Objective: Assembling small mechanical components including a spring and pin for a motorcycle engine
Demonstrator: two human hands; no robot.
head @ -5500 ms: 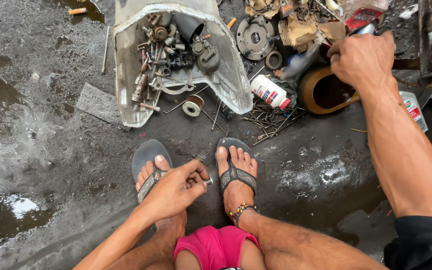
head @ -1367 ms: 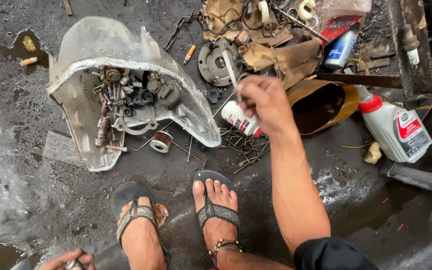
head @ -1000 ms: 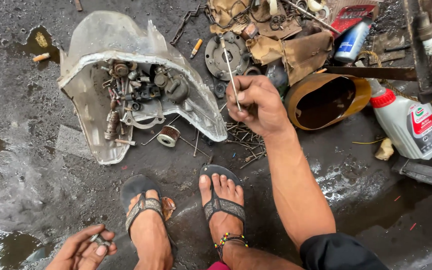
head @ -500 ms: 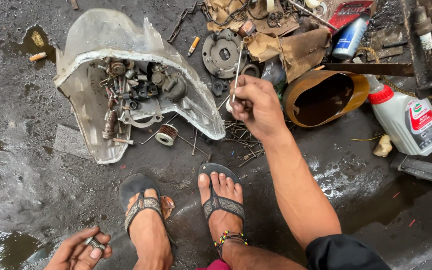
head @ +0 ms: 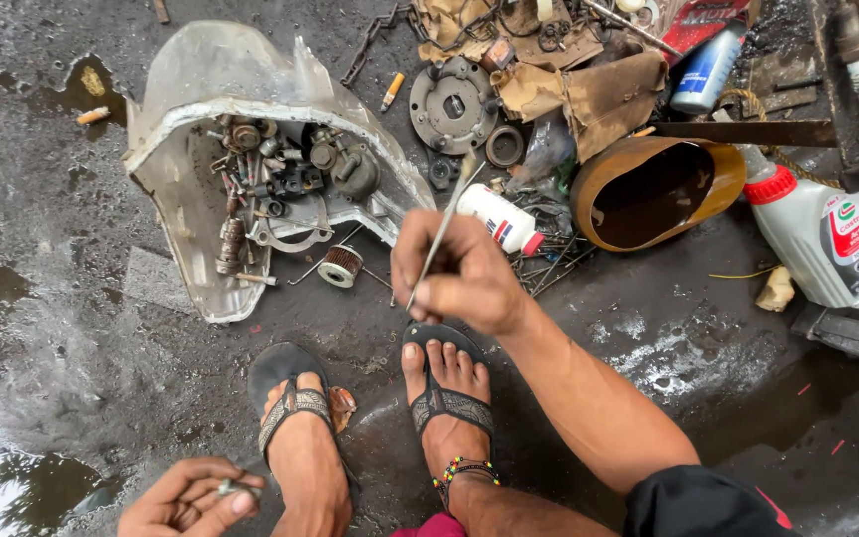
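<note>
Right hand (head: 459,273) has drawn back toward feet, fingers pinching thin metal rod (head: 444,231); left hand (head: 191,497) fingers clamp small metal part (head: 231,487).

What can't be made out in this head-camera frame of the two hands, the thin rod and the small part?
- Small metal part in the left hand: too small and half covered by fingers to tell its kind.
- Thin metal rod in the right hand: its lower end is hidden in the grip.
- Left hand: wrist cut off by the bottom edge.
- Parts inside the broken pale cover: too cluttered to name singly.
</note>
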